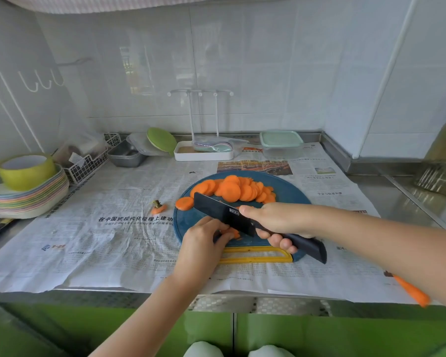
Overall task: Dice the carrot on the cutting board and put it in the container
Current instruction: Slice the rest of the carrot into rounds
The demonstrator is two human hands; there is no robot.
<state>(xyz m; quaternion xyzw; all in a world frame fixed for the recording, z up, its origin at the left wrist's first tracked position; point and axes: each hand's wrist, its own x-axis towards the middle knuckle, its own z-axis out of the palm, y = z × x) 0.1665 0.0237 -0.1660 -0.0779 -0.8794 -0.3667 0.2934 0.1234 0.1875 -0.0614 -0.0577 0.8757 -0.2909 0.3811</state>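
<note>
Pinching the last carrot stub (231, 232) under my curled left hand (204, 243) low on the blue cutting board (289, 191), my right hand (276, 222) gripping the black knife (222, 212), I judge slicing nearly done: rounds (232, 190) piled mid-frame, none diced, container (281, 143) at upper right unfilled.

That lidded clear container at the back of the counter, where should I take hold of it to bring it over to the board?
Grip the clear container by its two short side walls just under the green lid, reaching over the cutting board from the front. It sits upright with the lid on, so the lid rim gives a ledge; its back is close to the wall, leaving little room there.
</note>
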